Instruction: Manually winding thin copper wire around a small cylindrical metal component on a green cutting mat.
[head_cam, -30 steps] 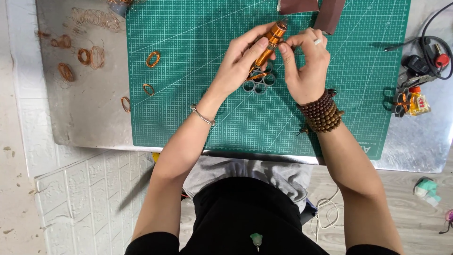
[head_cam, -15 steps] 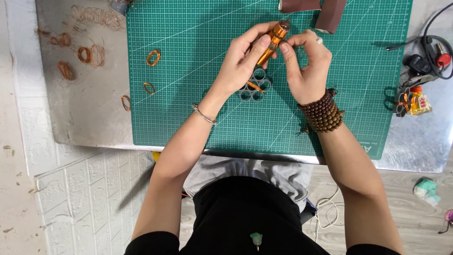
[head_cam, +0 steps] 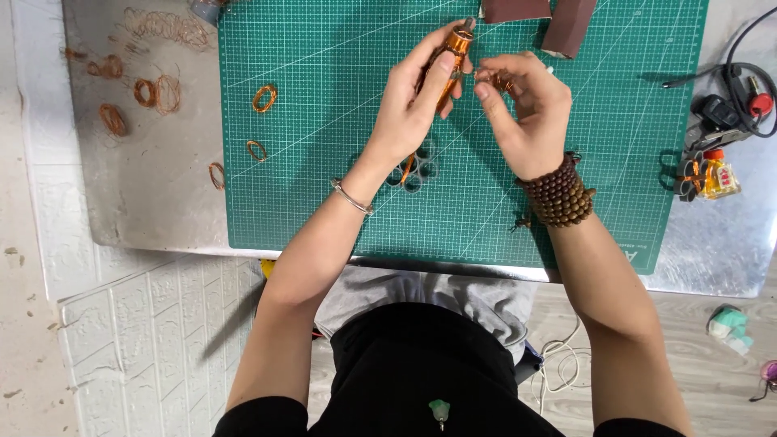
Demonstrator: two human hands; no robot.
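2 hands: left hand (head_cam: 413,105) grips orange spool (head_cam: 450,58), right hand (head_cam: 526,109) beside

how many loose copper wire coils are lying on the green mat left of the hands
3. One coil lies near the green mat's upper left, a second coil just below it, and a third coil straddles the mat's left edge. Others may be hidden under the left hand.
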